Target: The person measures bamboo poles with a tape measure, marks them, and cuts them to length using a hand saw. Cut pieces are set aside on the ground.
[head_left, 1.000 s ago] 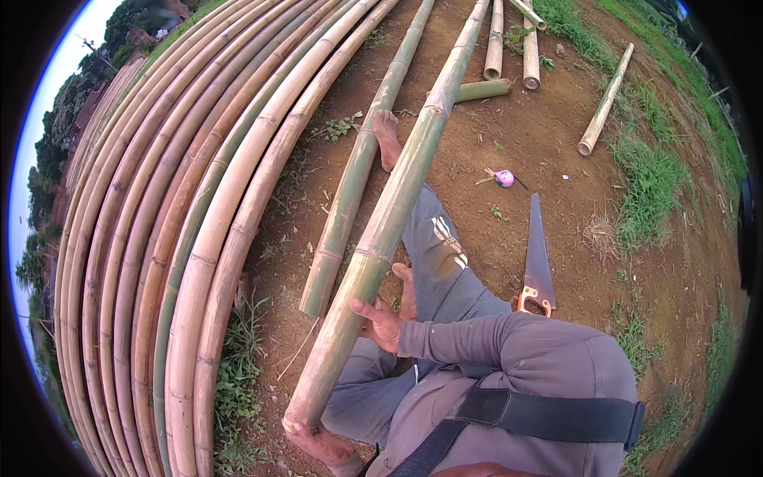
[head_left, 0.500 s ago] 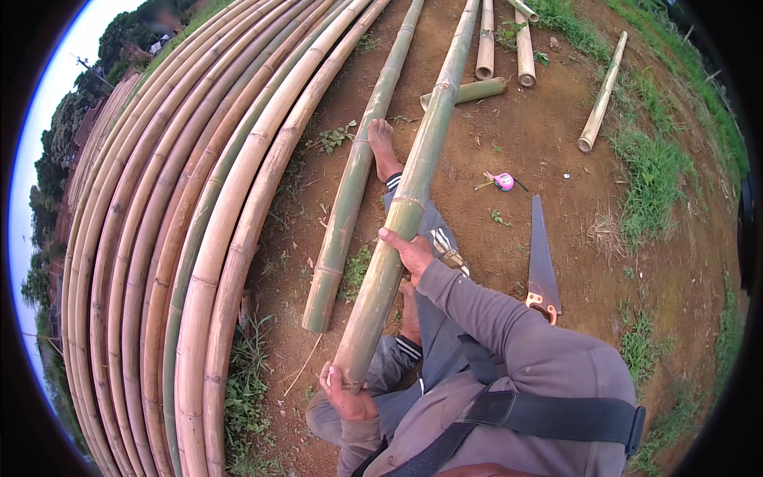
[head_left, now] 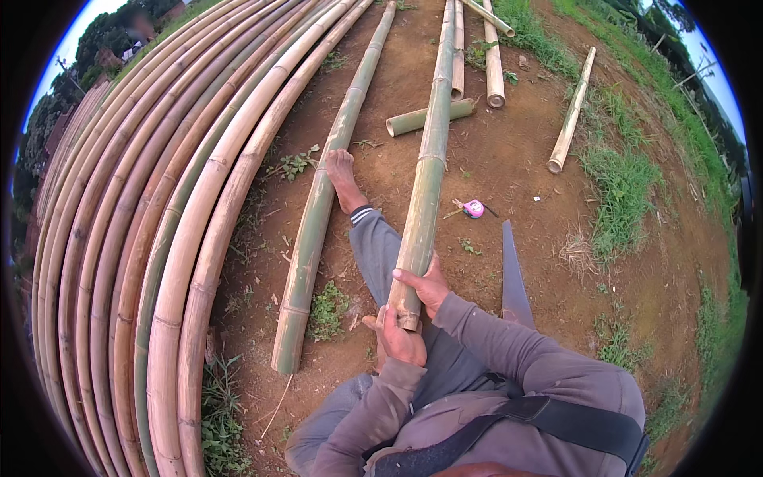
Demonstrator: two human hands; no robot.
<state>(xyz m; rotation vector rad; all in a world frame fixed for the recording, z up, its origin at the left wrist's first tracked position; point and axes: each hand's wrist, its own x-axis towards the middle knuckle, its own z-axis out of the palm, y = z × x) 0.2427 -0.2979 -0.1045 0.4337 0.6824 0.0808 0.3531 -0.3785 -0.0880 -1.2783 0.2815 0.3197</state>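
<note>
The right arm (head_left: 509, 338) angles inward, elbow bent; the right grip (head_left: 430, 288) is curled, its thumb lying across toward the left, the other fingers mostly hidden. The left arm (head_left: 372, 413) reaches forward from the lower edge, and the left grip (head_left: 405, 342) sits close by, nearer the torso, palm cupped. One leg (head_left: 372, 238) stretches ahead to a bare foot (head_left: 343, 176).

A black strap (head_left: 588, 427) crosses the long-sleeved, mauve-grey shirt (head_left: 548, 358).

Long bamboo pole (head_left: 429, 179), mottled green and tan, ringed with joints, near end raised, left of the handsaw (head_left: 515, 282).
</note>
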